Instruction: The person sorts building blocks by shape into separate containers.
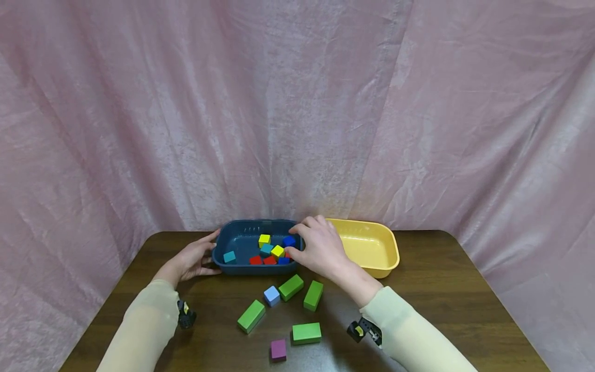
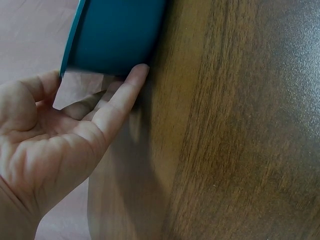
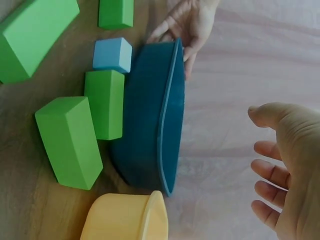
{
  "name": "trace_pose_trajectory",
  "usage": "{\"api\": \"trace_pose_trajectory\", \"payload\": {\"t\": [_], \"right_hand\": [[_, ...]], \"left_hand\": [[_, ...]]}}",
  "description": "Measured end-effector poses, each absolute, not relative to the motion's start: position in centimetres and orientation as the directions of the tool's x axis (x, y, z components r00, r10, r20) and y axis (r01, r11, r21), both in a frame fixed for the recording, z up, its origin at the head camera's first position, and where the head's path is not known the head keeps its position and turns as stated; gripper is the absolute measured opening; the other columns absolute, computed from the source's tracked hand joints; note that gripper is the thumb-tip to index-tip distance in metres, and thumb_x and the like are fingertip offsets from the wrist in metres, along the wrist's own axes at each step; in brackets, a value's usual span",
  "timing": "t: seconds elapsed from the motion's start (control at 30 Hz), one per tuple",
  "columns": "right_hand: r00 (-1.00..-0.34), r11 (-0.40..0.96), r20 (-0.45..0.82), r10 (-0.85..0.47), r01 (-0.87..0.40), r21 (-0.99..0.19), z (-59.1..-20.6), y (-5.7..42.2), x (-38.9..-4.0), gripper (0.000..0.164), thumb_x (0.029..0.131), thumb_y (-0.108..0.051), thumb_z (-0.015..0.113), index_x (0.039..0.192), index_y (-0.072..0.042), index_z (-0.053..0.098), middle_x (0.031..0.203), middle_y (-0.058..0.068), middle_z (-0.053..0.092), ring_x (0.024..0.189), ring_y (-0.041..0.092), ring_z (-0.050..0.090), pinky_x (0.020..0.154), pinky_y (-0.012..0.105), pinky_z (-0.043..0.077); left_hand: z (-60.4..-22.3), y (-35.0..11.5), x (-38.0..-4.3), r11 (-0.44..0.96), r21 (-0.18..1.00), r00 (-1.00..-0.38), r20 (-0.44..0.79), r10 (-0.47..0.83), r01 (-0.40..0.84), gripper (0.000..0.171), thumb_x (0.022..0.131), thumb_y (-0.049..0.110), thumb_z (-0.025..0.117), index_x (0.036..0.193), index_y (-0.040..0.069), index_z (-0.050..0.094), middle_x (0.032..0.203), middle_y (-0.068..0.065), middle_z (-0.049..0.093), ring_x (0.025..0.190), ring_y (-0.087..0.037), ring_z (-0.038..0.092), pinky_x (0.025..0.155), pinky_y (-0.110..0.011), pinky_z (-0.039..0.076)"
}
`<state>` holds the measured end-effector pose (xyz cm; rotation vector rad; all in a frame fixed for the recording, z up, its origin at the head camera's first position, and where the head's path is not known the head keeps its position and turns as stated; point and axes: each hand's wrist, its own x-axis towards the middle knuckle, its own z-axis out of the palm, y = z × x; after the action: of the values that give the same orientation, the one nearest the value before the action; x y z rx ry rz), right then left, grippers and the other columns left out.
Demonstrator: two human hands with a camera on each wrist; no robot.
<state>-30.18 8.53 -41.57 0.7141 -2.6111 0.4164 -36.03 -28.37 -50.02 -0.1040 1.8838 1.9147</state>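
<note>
My left hand [image 1: 191, 260] touches the left end of the dark blue tray [image 1: 257, 270], its fingers spread along the outer wall; in the left wrist view a fingertip rests against the blue tray wall [image 2: 120, 40] near the table. Over the tray's right end hovers my right hand [image 1: 322, 248], loosely curved, with a gap between thumb and fingers. Seen from the right wrist, the right hand [image 3: 300, 165] has nothing in its grasp. Inside the tray lie several cubes, among them a yellow cube [image 1: 264, 240], a red cube [image 1: 255, 260], a teal cube [image 1: 230, 257] and a blue cube [image 1: 289, 241].
Beside it, partly behind my right arm, is a yellow tray [image 1: 389, 245]. In front on the wooden table [image 1: 418, 299] lie several green blocks [image 1: 251, 316], a light blue cube [image 1: 271, 296] and a purple cube [image 1: 278, 350]. A pink curtain [image 1: 297, 103] hangs behind.
</note>
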Motion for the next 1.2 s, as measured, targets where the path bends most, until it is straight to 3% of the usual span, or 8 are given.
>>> {"api": "trace_pose_trajectory", "payload": {"t": [0.47,1.2], "right_hand": [[-0.74,0.749,0.461,-0.49,-0.628,-0.212,-41.7,9.0,-26.6,0.045,0.083,-0.051,0.081,0.117,-0.022,0.077,0.104,-0.006,0.062,0.093,0.014,0.047,0.076,0.031,0.045],[-0.69,0.674,0.349,-0.633,-0.714,-0.19,-44.6,9.5,-21.0,0.043,0.084,-0.055,0.079,0.118,-0.03,0.074,0.104,-0.012,0.063,0.099,0.01,0.053,0.086,0.034,0.046]], "left_hand": [[-50.0,-28.3,-35.8,0.046,0.93,-0.894,-0.364,0.262,-0.365,0.062,0.112,0.017,0.032,0.165,0.036,0.008,0.169,-0.021,0.008,0.146,-0.048,0.03,0.097,-0.064,0.048],[-50.0,-28.3,-36.1,0.053,0.932,-0.892,-0.359,0.276,-0.358,0.064,0.111,0.016,0.034,0.165,0.036,0.005,0.169,-0.022,0.003,0.145,-0.049,0.03,0.097,-0.063,0.049]]}}
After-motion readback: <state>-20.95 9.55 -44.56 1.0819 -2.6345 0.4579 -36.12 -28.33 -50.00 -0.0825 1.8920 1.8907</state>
